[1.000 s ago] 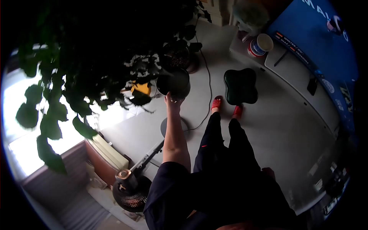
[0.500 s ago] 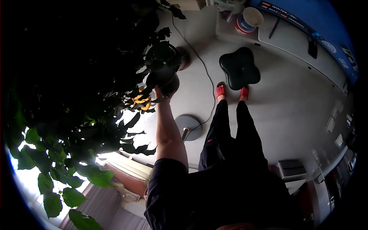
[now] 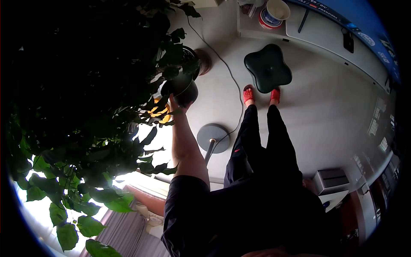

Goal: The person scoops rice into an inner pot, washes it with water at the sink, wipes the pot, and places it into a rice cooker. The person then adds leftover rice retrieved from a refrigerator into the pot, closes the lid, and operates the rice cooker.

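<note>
- Black round-rimmed vessel, smooth-sided, sits in the left hand at the end of an outstretched arm; it is just beside a dense mass of dark green foliage.
- The left hand curls around the near side of the vessel, thumb on one side and fingers on the other; leaves partly cover the vessel.
- The right hand shows only as a dim patch near the hip, and I cannot tell whether it is spread or curled.
- The step in hand, as I judge it, is holding the vessel out near the plant; whether it contains anything is too dark to make out.
- Any shift of the vessel seems to call for a steady wrist and a level rim, since leaves crowd it on the foliage side.
- A black lattice-sided pot is just beyond the vessel; whether the two touch is unclear.
- A yellow-orange object shows between the leaves near the wrist.
- On the pale floor are a dark green four-lobed stool, a thin dark cable and a grey round base with a pole.
- Farther off, a long white surface bears a white, blue and red tub, below a blue screen.
- Bright light comes from the lower left, behind the leaves.
</note>
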Motion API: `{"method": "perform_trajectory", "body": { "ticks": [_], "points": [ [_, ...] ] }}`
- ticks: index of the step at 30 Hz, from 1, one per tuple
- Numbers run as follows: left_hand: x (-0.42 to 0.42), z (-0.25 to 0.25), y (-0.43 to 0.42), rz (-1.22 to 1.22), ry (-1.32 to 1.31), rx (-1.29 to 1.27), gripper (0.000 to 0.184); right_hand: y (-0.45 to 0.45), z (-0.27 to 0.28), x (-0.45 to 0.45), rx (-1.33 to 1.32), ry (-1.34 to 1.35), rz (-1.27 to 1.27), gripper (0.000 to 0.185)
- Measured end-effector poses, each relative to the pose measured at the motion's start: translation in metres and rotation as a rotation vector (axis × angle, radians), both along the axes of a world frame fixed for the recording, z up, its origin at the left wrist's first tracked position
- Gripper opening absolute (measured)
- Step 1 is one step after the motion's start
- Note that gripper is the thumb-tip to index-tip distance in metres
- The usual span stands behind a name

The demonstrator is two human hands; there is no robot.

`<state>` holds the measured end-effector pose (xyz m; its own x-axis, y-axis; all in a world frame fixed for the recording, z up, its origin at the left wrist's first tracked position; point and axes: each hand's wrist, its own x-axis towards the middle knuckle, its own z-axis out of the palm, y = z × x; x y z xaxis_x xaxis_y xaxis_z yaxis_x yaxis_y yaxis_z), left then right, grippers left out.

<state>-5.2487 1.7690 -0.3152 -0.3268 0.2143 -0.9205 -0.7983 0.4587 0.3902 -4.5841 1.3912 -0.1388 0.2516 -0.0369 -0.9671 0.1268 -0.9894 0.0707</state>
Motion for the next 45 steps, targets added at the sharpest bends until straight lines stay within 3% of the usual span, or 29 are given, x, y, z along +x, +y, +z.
{"method": "perform_trajectory", "body": {
  "ticks": [6,31,45],
  "points": [
    [-0.002,0.006,0.002,-0.005,0.022,-0.048,0.08,-0.015,-0.019,0.012,-0.011,0.018,-0.212,0.015],
    [-0.002,0.011,0.006,0.034,0.041,-0.192,0.079,0.002,-0.016,0.016,-0.019,-0.064,-0.16,0.013],
    [-0.004,0.009,0.009,-0.07,0.116,-0.215,0.078,-0.01,-0.015,0.016,-0.05,-0.092,-0.164,0.013]
  ]
}}
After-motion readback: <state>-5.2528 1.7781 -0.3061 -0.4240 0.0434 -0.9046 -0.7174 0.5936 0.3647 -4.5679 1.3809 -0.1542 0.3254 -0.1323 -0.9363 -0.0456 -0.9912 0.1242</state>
